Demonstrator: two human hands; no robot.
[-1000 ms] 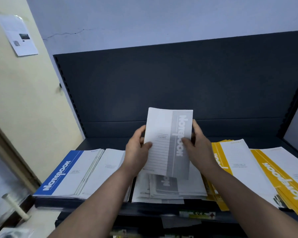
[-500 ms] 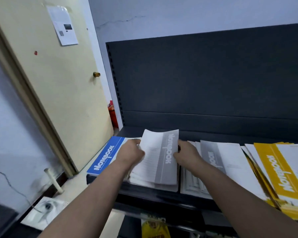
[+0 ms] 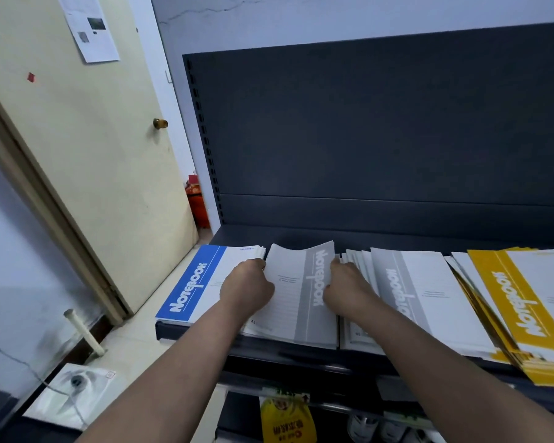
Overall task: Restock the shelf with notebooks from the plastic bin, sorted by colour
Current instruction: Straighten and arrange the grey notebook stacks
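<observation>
Since 1 s ago the grey-banded white paper notebook [image 3: 296, 295] has come down from upright in the air to lie on the dark grey metal shelf [image 3: 301, 236]. View has also swung left, bringing the cream door [image 3: 77, 171] into sight.

Status now: notebook lies cover up, grey band to the right, far edge curled up a little, near edge at shelf front.

Position: betw. the stack of blue-banded notebooks [image 3: 192, 282] on its left and the stack of grey-banded notebooks [image 3: 429, 295] on its right, close to both. Whether edges touch, cannot tell. Stack of yellow-banded notebooks [image 3: 522, 308] sits further right, fanned untidily, overhanging shelf front.

Hands apart, one per side of the notebook. My left hand [image 3: 247, 287] grips its left edge, fingers curled. My right hand [image 3: 347, 290] grips its right edge at the grey band, fingers curled at the edge. Both forearms reach over shelf front.

Surroundings:
- Dark shelf back panel [image 3: 365, 139] behind.
- Brass-coloured round door knob [image 3: 160, 123] and printed paper sheet [image 3: 90, 27] on door.
- Red item [image 3: 195, 199] low down betw. door and shelf upright, type not legible.
- Yellow packet [image 3: 287, 420] below shelf.
</observation>
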